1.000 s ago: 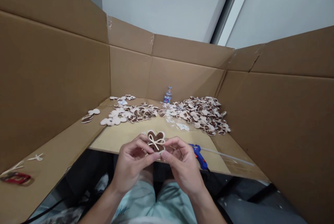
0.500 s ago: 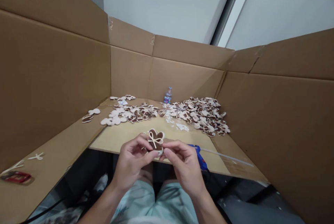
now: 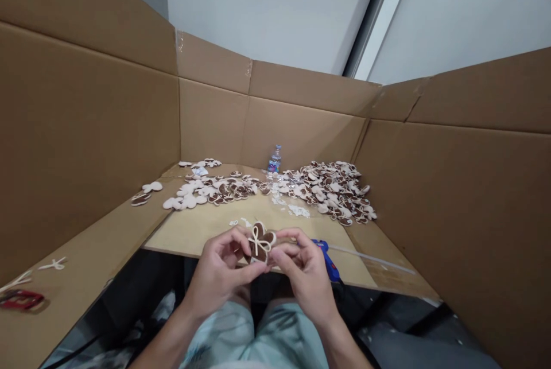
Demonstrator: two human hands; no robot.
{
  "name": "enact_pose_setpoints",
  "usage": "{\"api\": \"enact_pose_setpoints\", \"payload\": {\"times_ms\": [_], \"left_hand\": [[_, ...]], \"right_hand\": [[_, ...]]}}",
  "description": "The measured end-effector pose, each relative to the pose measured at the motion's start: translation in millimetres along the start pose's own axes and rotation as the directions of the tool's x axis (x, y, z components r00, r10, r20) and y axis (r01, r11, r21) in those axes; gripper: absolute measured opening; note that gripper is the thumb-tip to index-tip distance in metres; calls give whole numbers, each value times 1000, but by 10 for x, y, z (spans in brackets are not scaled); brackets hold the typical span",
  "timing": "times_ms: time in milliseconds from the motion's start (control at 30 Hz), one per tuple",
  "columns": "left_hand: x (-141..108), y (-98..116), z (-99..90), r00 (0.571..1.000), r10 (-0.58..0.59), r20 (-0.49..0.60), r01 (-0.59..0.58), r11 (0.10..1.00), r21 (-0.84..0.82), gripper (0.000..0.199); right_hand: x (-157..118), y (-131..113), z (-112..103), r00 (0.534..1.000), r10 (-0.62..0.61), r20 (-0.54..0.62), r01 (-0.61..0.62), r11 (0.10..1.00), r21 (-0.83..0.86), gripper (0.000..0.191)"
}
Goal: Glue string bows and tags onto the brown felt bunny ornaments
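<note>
The left hand point(image 3: 217, 277) and right hand point(image 3: 306, 277) meet above the near edge of a pale wooden bench point(image 3: 193, 234), holding a brown-and-cream cutout point(image 3: 260, 243) shaped like a round head with two ears. A cream cord bow point(image 3: 257, 241) lies across its face. The left fingers point(image 3: 235, 237) and right fingers point(image 3: 286, 248) are closed in a pinch on opposite edges of the cutout, which seems to keep it steady and turn the bow up toward the eyes. The piece is held clear of the bench, over the person's lap, perhaps for a close view with room for both hands. A blue hot glue gun point(image 3: 328, 261) lies just beside the right hand, with a long glue stick point(image 3: 370, 259) stretching away from it, an easy reach on that side. Beyond the hands, a heap of similar cutouts point(image 3: 338, 191) and a looser spread point(image 3: 219, 188) sit farther back near a water bottle point(image 3: 274, 159). Tall cardboard walls point(image 3: 92, 128) enclose the bench on three sides.
</note>
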State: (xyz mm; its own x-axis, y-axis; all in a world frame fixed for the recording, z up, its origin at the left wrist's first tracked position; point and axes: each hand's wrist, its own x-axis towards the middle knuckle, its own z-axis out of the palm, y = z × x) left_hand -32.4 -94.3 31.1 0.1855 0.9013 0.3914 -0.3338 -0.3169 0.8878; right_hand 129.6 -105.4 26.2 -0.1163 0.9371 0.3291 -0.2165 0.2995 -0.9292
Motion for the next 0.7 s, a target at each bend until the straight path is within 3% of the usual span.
{"api": "enact_pose_setpoints", "payload": {"times_ms": [67,200,367,533,600,700], "left_hand": [[0,-11,-11,996,-50,76,47,998,42,24],[12,-62,-47,976,-124,181,98,985,143,25],[51,-127,-54,937,-270,222,219,949,227,13],[53,-200,-27,875,-393,283,314,905,286,12],[52,-207,-32,872,-424,244,343,886,313,12],[66,-187,-59,928,-365,69,316,873,371,19]], "right_hand": [[-4,6,-55,999,26,26,-26,1000,-13,34],[-25,30,-164,994,75,80,-63,988,-142,26],[-58,75,-305,998,60,27,-54,978,-203,22],[-86,163,-457,991,114,65,-98,972,-213,19],[-97,237,-515,990,137,38,-127,973,-194,20],[-109,357,-608,967,249,55,-231,948,-220,21]]}}
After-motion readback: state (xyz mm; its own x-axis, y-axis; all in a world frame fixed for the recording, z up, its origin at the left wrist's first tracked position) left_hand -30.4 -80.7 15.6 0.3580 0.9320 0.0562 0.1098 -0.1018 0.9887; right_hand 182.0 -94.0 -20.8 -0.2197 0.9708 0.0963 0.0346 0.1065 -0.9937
